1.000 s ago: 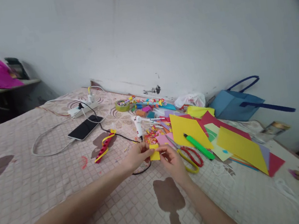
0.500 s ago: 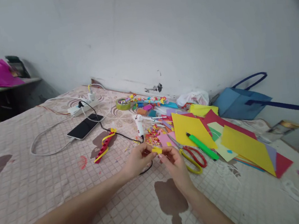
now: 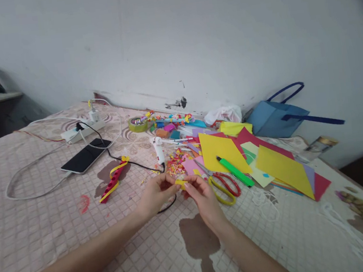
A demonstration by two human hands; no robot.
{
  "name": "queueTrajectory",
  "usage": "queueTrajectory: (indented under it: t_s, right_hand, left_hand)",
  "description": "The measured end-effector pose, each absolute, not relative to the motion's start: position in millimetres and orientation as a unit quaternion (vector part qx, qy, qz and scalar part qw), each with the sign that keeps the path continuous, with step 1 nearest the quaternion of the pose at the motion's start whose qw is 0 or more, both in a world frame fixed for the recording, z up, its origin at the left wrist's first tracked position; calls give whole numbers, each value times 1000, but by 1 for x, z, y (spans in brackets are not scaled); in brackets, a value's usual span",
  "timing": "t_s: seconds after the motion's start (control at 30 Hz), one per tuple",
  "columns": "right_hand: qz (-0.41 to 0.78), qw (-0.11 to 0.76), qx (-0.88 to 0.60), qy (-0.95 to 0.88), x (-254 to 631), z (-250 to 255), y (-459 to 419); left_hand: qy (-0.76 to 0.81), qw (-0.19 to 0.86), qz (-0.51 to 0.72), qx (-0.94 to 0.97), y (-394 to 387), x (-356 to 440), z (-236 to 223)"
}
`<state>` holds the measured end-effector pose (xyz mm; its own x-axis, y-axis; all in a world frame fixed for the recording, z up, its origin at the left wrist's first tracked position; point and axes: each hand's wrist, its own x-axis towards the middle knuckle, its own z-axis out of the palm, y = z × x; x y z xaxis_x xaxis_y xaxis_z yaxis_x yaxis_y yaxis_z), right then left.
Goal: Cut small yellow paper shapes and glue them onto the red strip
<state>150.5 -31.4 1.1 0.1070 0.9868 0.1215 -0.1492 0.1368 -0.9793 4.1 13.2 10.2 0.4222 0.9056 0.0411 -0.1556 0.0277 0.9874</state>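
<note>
Yellow piece (image 3: 180, 184): mid-view, pinched in both hands' fingertips, over the cover. Clock directions run from it, 12 = toward the wall.

Largest down:
- Cover (image 3: 45, 221): quilted grid pattern, dark printed patches, under everything near the hands.
- Blue bag (image 3: 276, 119): 2 o'clock, by the wall, dark blue handles.
- Yellow sheets (image 3: 222, 150): stacks at 2 and 3 o'clock, red, green and purple sheets poking out from under them.
- Left hand (image 3: 156, 197): 9 o'clock side, fingers closed on the piece's near end, gripping.
- Right hand (image 3: 203, 193): 3 o'clock side, thumb and fingers closed on the other end, gripping.
- Phone (image 3: 87, 156): 10 o'clock, flat, dark screen up, white cable in.
- Power strip (image 3: 84, 132): 10 o'clock, beyond phone, plugs in.
- Scissors (image 3: 224, 187): 3 o'clock, just beside right hand, one red handle, one yellow.
- Green cutter (image 3: 236, 172): 3 o'clock, one end on a yellow sheet.
- Red strip (image 3: 112, 181): 9 o'clock, yellow ribbon wound round it.
- Glue gun (image 3: 159, 151): 11 o'clock, white, black cord.
- Tape roll (image 3: 137, 125): 11 o'clock, farther out.
- Scraps (image 3: 176, 165): 12 o'clock, small, red, yellow and orange, loose heap.

Piece's exact folds: too small to tell.
</note>
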Motion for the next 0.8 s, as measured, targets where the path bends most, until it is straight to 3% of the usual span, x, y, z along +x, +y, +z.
queueTrajectory:
  t_s: [0.8]
  right_hand:
    - [427, 529, -486, -550, 157, 13, -36]
  left_hand:
    - [322, 645, 429, 544, 12, 4, 13]
